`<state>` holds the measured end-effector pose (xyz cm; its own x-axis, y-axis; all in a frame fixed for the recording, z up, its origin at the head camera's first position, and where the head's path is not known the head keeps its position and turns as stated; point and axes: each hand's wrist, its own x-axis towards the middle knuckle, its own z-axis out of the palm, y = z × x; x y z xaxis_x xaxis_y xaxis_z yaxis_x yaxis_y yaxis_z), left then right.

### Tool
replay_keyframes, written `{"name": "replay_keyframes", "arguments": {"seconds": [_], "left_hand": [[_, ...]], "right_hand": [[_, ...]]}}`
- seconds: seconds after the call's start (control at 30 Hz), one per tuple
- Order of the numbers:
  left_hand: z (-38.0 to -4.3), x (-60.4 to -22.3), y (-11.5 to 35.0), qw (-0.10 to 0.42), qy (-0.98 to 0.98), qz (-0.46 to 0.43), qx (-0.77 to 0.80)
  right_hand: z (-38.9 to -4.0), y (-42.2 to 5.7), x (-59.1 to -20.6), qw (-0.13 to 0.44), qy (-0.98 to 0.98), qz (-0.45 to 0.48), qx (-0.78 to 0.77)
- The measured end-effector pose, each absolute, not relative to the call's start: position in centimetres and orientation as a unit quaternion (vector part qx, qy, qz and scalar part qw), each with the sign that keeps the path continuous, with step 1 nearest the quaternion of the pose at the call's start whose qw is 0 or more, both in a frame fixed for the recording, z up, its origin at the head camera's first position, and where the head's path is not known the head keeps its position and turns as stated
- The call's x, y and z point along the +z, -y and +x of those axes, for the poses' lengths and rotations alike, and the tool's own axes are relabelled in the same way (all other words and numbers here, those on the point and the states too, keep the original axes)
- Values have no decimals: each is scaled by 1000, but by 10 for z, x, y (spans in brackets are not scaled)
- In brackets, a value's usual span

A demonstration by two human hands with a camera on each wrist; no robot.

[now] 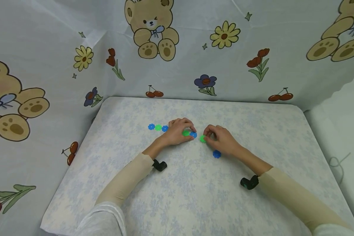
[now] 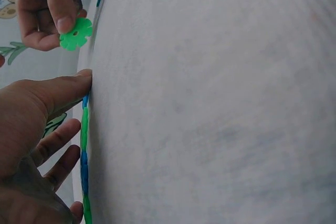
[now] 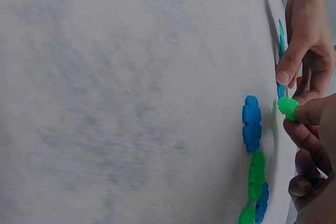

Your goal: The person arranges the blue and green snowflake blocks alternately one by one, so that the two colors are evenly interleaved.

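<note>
A row of alternating blue and green flower-shaped plastic discs (image 1: 158, 127) lies across the table, partly hidden under my left hand (image 1: 178, 131). Seen edge-on in the left wrist view, the discs (image 2: 84, 171) form one thin strip. My left thumb and index finger pinch the blue disc (image 1: 193, 134) at the row's right end. Just to the right, my right hand (image 1: 222, 140) pinches a green flower disc (image 1: 202, 139) between thumb and fingertips. That notched green disc (image 2: 76, 34) is tilted up, a small gap from the row in the head view.
A loose blue disc (image 1: 216, 154) lies below my right hand. In the right wrist view, further loose discs, one green (image 3: 256, 176), lie near it. The patterned cloth-covered table (image 1: 177, 196) ends at a bear-print curtain (image 1: 188, 72).
</note>
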<state>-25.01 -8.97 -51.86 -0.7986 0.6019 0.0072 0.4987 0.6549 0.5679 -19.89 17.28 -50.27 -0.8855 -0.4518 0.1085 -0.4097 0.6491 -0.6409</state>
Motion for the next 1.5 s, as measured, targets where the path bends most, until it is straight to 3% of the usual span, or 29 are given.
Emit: {"name": "replay_keyframes", "arguments": {"seconds": [0.37, 1.0, 1.5], "left_hand": [[-249, -519, 83, 97, -901, 309, 287], [-249, -517, 76, 95, -901, 314, 283], [-246, -510, 77, 105, -914, 301, 249]], "right_hand": [[-209, -168, -507, 37, -934, -212, -284], [-205, -174, -509, 36, -926, -248, -281], [-166, -219, -492, 93, -924, -277, -247]]}}
